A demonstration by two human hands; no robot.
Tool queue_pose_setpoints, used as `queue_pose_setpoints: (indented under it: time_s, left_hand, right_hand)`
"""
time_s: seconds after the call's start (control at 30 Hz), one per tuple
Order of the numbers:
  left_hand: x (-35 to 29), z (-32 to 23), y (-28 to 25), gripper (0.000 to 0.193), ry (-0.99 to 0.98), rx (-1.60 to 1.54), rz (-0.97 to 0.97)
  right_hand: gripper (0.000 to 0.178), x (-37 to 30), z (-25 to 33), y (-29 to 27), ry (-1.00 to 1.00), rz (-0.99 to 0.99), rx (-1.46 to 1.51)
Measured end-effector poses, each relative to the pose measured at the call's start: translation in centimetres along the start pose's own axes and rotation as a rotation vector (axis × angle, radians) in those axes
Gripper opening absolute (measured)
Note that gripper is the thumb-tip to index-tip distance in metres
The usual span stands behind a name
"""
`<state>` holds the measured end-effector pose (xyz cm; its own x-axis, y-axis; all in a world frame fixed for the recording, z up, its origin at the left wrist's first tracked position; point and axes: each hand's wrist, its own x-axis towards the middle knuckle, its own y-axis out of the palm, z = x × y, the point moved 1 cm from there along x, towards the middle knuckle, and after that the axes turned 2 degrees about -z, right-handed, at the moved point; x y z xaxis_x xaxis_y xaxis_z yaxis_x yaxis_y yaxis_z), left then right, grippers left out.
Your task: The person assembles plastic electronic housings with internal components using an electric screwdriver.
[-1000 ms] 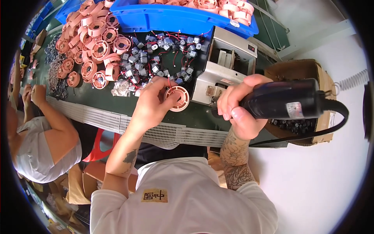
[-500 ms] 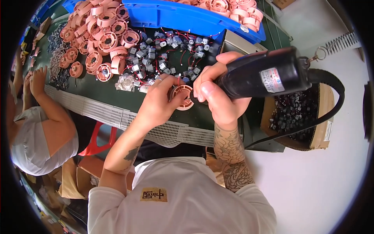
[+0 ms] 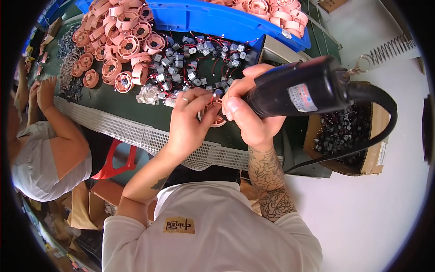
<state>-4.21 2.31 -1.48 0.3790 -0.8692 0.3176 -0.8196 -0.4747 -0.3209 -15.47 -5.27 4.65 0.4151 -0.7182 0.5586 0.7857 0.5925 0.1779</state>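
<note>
The left hand (image 3: 189, 121), half curled, held the round pink housing (image 3: 219, 122) on the bench (image 3: 118, 103), apparently steadying it. The right hand (image 3: 254, 111), wrapped tight, gripped the black power tool (image 3: 290, 88), its tip hidden.

1. From the lower centre I could pass between the forearms, over the perforated strip (image 3: 140, 132), as far as the pink ring (image 3: 219, 122); there the left hand (image 3: 188, 122) and right hand (image 3: 252, 114) close the way.
2. Left of centre I have a bare band of green bench (image 3: 121, 105) between that strip and the clear bag (image 3: 148, 94).
3. Upper left, heaped rings (image 3: 111, 47) block me; upper centre, scattered wired motors (image 3: 170, 72), then the blue tray (image 3: 204, 22).
4. At right, the black power tool (image 3: 290, 90), its looping cable (image 3: 392, 115) and coil spring (image 3: 392, 51) obstruct me.
</note>
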Motion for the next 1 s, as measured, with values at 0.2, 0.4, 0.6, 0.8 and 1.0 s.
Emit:
queue_pose_setpoints:
  time_s: [0.2,0.4,0.6,0.8,1.0]
  left_hand:
    - [-0.1,0.2,-1.4,0.014,0.221,0.071,-0.116]
    - [9.2,6.1,-15.2,0.02,0.033,0.524,-0.747]
    - [18.5,11.5,-26.5,0.05,-0.206,0.859,-0.714]
    - [24.8,3.8,-14.1,0.042,0.278,0.763,-0.629]
    - [27.5,-0.2,3.1,0.052,0.309,0.419,0.271]
  right_hand:
    - [0.051,0.0,2.2,-1.3,-0.088,-0.092,0.214]
    - [0.052,-1.5,3.6,-5.9,-0.101,-0.138,0.116]
    - [0.052,-2.0,2.4,-6.5,-0.073,-0.186,0.131]
    - [0.054,-2.6,2.3,-6.6,0.016,-0.227,0.11]
    - [0.051,-3.1,1.7,-6.8,0.083,-0.263,0.238]
